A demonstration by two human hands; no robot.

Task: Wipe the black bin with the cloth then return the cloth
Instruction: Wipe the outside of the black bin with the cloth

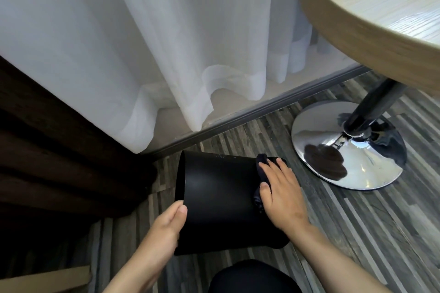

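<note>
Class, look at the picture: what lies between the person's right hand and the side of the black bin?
In the head view, a dark cloth lies pressed between the right hand and the bin.

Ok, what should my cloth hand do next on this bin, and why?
Probably sweep the right hand and dark cloth leftward along the black bin toward its rim. The cloth sits at the base end, and the left hand steadies the tipped bin.

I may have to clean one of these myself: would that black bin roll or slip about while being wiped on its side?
Probably yes. The black bin is round and tapered, so on its side it would likely roll in a curve; the left hand grips its rim, seemingly to steady it. Its smooth, faintly shiny wall looks slippery. The right hand pressing the cloth could push it along.
</note>
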